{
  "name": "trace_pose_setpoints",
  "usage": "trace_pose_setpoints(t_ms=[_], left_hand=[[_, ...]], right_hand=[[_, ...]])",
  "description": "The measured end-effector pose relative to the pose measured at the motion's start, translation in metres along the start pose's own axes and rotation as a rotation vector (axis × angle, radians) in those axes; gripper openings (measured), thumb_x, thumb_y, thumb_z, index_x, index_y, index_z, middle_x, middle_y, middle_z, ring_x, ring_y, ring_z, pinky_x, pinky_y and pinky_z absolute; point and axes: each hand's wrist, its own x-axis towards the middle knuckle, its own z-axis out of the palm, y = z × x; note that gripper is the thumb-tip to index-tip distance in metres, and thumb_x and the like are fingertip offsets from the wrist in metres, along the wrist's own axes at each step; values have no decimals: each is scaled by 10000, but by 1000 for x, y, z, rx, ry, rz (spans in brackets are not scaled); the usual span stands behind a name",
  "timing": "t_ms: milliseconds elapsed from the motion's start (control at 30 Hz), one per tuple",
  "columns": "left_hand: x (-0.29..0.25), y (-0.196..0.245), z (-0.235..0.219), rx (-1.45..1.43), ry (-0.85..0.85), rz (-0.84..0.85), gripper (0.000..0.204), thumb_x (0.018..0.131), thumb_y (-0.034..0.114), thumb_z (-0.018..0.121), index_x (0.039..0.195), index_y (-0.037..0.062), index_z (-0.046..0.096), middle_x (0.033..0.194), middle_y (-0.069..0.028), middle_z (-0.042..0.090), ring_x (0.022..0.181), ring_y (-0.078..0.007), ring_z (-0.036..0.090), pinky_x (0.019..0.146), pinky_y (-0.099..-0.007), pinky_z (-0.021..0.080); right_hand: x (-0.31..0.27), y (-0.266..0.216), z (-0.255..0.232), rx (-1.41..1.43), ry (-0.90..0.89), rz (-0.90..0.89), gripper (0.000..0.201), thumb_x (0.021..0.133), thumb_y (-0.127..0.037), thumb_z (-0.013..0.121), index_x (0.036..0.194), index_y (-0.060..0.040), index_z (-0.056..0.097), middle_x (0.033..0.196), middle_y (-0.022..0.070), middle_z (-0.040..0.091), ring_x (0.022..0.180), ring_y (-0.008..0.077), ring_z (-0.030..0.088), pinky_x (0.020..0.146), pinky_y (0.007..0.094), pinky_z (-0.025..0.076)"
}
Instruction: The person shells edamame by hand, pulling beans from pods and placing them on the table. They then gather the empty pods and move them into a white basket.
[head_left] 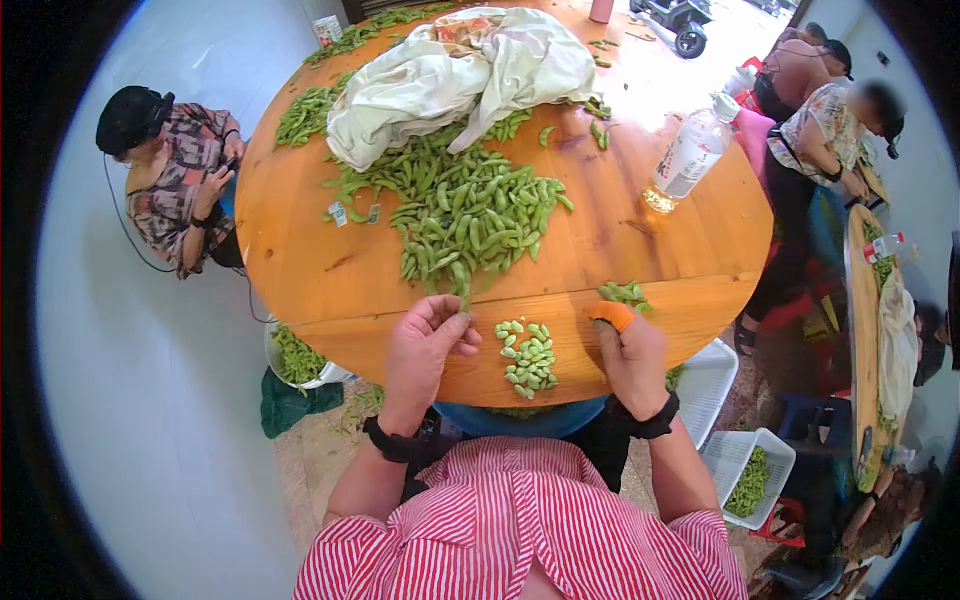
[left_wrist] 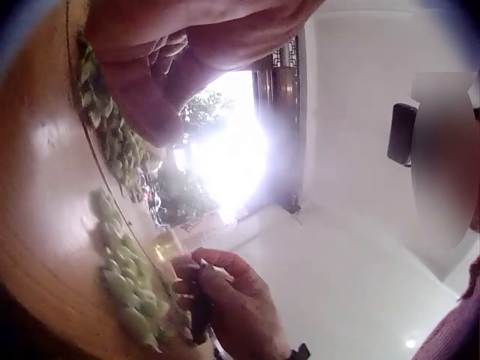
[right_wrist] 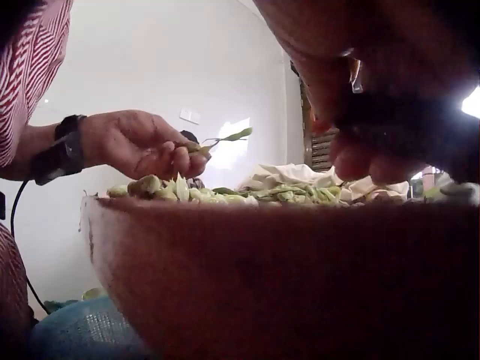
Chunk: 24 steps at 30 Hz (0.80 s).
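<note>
Striped shirt [head_left: 520, 520] nearest the lens. Left hand [head_left: 428, 345] pinches a bean pod [head_left: 464, 296] at the near table edge [head_left: 400, 385], long axis pointing away toward the pod heap [head_left: 470, 215]. Shelled beans [head_left: 528, 357] lie between the hands. Right hand [head_left: 632, 355] curled (orange fingertip cover; grip contents indiscernible). Bare wood right of heap. White basket [head_left: 750, 480] on the floor holds pods.

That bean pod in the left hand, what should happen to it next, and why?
Probably the right hand should come over and help split the pod. The left hand pinches it at the table's near edge, beside the small heap of shelled beans, and it looks unopened. Its beans would likely join that heap.
</note>
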Motion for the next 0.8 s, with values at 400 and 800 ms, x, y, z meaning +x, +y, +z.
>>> trace_pose_setpoints(t_ms=[400, 800], left_hand=[[-5, -20, 46, 70, -278, -144, 166, 928, 69, 636, 1071, -9, 603, 853, -58, 668, 723, -115, 652, 611, -232, 541], [-8, -26, 56, 116, -272, -104, 119, 930, 66, 638, 1024, -5, 626, 803, -41, 657, 667, -90, 631, 581, -213, 520]], right_hand=[[2, -22, 19, 335, -264, 270, 224, 891, -80, 626, 1107, -21, 645, 726, 45, 622, 653, 85, 562, 575, 273, 441], [5, -27, 7, 261, -197, 240, 194, 828, -72, 609, 1001, -5, 669, 726, 222, 629, 669, 346, 649, 613, 395, 501]])
